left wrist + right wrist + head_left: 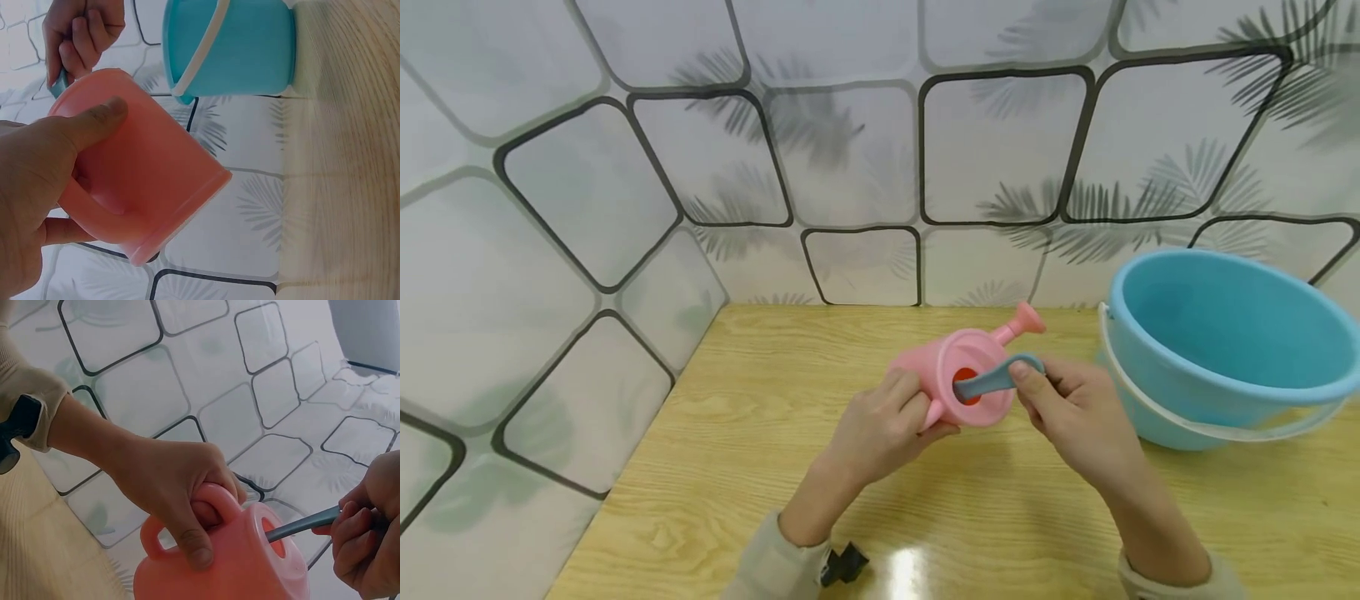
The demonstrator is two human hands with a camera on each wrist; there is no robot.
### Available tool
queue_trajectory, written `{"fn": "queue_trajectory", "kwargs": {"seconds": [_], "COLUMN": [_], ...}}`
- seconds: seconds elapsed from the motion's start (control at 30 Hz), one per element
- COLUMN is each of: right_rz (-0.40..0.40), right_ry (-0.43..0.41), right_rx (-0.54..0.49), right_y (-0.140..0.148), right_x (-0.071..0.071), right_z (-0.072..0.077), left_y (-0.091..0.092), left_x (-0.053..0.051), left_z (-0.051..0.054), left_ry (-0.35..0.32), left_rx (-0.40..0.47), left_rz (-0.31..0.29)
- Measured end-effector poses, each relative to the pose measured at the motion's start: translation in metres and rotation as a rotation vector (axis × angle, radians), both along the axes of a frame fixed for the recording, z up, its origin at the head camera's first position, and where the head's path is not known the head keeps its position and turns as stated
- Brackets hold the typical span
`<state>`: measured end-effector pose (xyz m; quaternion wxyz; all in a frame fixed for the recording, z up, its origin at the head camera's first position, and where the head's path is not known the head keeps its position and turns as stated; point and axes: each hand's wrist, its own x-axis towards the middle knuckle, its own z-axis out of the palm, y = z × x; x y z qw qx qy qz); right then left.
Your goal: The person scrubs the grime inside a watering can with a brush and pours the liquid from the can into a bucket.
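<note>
A pink watering can [917,360] is held tilted above the table, its open end toward me and its spout pointing up to the right. My left hand [883,421] grips it by the handle, the thumb lying along its side in the left wrist view [103,125]. My right hand [1078,412] pinches the end of a blue-grey handled tool [996,379]. The tool's far end reaches into the can's opening, where something red [967,387] shows; that end is hidden inside. In the right wrist view the tool [306,523] enters the round hole.
A large light-blue bucket [1123,358] with a white handle [1217,432] stands on the right of the wood-grain table [760,383], close beside my right hand. A patterned wall [857,167] rises behind the table and along its left. A black device [844,564] sits at my left cuff.
</note>
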<state>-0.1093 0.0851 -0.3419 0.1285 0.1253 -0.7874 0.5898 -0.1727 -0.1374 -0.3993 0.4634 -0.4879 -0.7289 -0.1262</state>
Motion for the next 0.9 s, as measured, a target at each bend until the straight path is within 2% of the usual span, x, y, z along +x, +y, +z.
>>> {"fn": "queue_trajectory", "kwargs": {"seconds": [0.13, 0.23, 0.43, 0.57, 0.77, 0.9], "right_rz": [0.1, 0.131, 0.044, 0.039, 0.216, 0.289], "right_ry": [-0.001, -0.002, 0.018, 0.075, 0.166, 0.176], "right_rx": [0.033, 0.05, 0.056, 0.034, 0.057, 0.106], "right_y": [-0.005, -0.006, 0.001, 0.008, 0.008, 0.009], "right_x": [-0.006, -0.007, -0.001, 0.0, -0.008, -0.009], "right_z": [-0.007, -0.009, -0.003, -0.002, -0.011, -0.012], "left_y": [-0.001, -0.001, 0.0, 0.0, 0.001, 0.002], "left_x": [0.001, 0.002, 0.001, 0.001, 0.005, 0.006], "left_z": [0.0, 0.0, 0.0, 0.001, 0.003, 0.004], "left_ry": [-0.003, -0.008, 0.005, 0.012, 0.054, 0.059], "left_rx": [0.006, 0.008, 0.012, -0.001, -0.024, -0.022], "left_rz": [-0.018, -0.03, -0.03, -0.029, -0.041, -0.067]}}
